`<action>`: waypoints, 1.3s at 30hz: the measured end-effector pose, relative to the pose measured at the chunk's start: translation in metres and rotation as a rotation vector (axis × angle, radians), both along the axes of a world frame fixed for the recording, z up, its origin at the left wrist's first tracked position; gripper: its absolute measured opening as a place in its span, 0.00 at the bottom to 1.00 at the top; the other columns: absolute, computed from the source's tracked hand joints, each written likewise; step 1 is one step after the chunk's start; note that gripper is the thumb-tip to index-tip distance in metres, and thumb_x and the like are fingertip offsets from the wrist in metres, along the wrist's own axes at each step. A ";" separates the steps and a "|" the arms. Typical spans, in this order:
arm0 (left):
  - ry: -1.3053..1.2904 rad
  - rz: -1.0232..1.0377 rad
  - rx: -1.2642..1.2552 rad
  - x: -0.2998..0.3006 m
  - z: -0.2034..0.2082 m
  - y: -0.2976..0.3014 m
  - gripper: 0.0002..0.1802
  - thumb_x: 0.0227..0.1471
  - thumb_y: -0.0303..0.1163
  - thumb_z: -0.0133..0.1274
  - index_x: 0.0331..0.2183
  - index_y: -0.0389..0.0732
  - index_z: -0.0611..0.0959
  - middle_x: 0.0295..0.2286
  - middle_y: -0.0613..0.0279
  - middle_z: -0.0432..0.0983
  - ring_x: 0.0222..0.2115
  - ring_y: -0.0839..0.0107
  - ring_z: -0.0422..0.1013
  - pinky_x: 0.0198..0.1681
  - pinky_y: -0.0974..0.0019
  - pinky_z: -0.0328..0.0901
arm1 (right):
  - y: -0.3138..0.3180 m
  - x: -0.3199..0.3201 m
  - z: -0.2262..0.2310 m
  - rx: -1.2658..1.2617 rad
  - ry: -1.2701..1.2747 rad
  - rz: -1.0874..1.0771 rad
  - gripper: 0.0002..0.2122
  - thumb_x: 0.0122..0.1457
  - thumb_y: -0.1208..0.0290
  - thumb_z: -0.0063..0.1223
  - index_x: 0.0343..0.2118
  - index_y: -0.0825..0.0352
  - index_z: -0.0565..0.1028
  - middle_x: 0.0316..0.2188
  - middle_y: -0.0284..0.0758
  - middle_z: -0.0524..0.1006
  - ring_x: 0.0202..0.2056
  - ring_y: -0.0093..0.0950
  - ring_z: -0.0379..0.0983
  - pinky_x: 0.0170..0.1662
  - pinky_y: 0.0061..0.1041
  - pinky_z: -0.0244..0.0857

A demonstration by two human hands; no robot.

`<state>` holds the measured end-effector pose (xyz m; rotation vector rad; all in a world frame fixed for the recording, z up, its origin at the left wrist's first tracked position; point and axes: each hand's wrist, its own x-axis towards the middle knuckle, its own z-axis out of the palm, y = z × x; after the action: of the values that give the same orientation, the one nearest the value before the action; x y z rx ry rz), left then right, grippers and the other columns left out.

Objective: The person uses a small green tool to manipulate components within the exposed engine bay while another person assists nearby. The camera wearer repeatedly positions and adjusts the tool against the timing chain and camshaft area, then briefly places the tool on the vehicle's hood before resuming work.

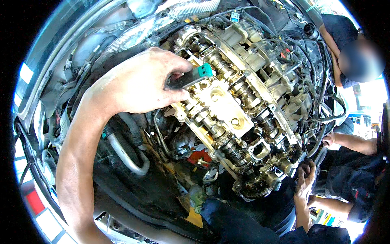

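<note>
Reaching in from the left, my left hand (142, 83) is closed round a black bar-shaped thing with a green end (202, 72), perhaps a small work light. It is held over the far-left part of an opened engine (231, 118), whose camshafts (245, 92) lie bare and oily. A pale plate-like surface (233, 116) between the camshafts shines brightly just beyond the green end. At the engine's near right corner, my right hand (304, 179) has dark, dirty fingers bent against the edge beside the chain end (286, 166). What they grip, if anything, is hidden.
Co-workers stand along the right side; one person's forearm (353, 143) and another arm (333, 205) reach towards the car. Hoses and wiring (325, 110) run along the engine's right. A bent metal pipe (126, 156) and a red part (200, 157) lie left of and below the engine.
</note>
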<state>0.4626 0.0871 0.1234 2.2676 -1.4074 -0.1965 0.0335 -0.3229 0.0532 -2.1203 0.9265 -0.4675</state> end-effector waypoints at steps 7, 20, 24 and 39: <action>-0.171 0.031 -0.007 0.003 -0.004 -0.001 0.24 0.53 0.39 0.64 0.44 0.29 0.80 0.38 0.40 0.78 0.42 0.42 0.74 0.50 0.51 0.68 | -0.009 -0.005 -0.009 0.073 -0.075 0.003 0.24 0.63 0.74 0.57 0.60 0.69 0.64 0.38 0.31 0.75 0.36 0.19 0.69 0.40 0.17 0.63; -0.117 0.093 -0.022 -0.007 0.016 -0.015 0.26 0.56 0.41 0.63 0.48 0.31 0.79 0.47 0.42 0.77 0.50 0.45 0.72 0.57 0.52 0.65 | -0.012 -0.009 -0.012 0.084 -0.072 -0.037 0.22 0.62 0.76 0.58 0.58 0.70 0.66 0.37 0.31 0.74 0.38 0.19 0.67 0.43 0.19 0.63; -0.091 -0.031 -0.123 -0.007 0.005 -0.009 0.20 0.55 0.36 0.62 0.44 0.30 0.79 0.39 0.41 0.76 0.42 0.41 0.73 0.48 0.49 0.68 | -0.004 0.006 -0.005 0.084 -0.064 -0.009 0.22 0.62 0.76 0.57 0.58 0.70 0.66 0.36 0.31 0.75 0.36 0.18 0.68 0.42 0.17 0.63; -0.065 0.120 0.364 0.010 0.002 0.019 0.22 0.46 0.31 0.65 0.45 0.35 0.84 0.44 0.45 0.79 0.50 0.47 0.73 0.58 0.53 0.66 | -0.012 -0.001 -0.009 0.031 -0.062 0.037 0.25 0.64 0.74 0.51 0.63 0.70 0.63 0.38 0.29 0.75 0.37 0.18 0.67 0.42 0.16 0.58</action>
<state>0.4728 0.1061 0.1256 2.6669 -1.3496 -0.3698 0.0322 -0.3350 0.0440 -2.0799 0.8529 -0.4943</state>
